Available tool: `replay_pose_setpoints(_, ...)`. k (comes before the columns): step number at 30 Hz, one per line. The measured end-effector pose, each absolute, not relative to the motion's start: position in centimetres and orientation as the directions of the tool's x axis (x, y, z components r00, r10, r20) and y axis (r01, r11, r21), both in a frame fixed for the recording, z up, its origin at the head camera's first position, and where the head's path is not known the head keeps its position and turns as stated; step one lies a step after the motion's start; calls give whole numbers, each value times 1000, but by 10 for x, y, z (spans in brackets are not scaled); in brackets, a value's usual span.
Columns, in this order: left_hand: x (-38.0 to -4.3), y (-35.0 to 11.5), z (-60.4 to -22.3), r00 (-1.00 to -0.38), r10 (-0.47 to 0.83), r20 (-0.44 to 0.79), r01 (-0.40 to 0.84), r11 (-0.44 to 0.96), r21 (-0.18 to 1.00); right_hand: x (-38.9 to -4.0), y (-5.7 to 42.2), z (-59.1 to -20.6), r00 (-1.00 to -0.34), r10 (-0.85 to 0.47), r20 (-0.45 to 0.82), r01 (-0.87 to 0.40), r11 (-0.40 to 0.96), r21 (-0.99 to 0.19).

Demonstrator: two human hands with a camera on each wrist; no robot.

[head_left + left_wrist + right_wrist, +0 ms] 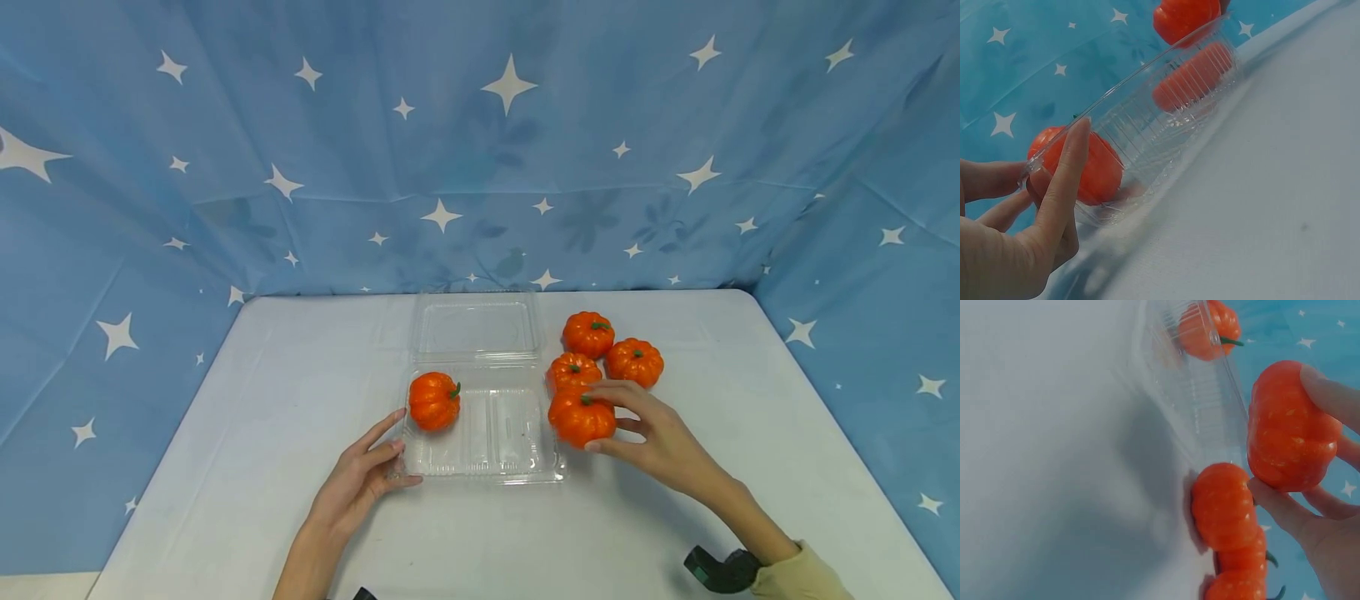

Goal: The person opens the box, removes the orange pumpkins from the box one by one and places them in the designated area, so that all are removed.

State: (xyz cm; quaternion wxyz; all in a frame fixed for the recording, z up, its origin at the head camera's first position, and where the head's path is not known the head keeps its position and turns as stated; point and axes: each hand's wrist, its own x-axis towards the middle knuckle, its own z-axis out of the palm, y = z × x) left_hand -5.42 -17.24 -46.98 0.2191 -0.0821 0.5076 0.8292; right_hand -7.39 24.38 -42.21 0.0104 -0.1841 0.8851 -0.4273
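In the head view, a clear plastic clamshell box lies with its lid folded back. One small orange pumpkin sits in the left part of its base. My left hand holds the box's near left corner, thumb and fingers on its walls and rim, as the left wrist view also shows. My right hand grips another pumpkin between thumb and fingers, raised beside the box's right rim. In the right wrist view, this pumpkin hangs above the table, its stem out of sight.
Three more pumpkins stand on the white table just right of the box: one at the back, one on the right and one close behind the held pumpkin. The flat lid reaches toward the blue star-patterned curtain.
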Motion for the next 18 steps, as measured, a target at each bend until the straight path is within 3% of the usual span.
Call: replay_pose_setpoints(18,-54,-172,-468,-888,278,-367,-454,-391,801,-76,266,-441,-952,-286,109,-267,602,-753)
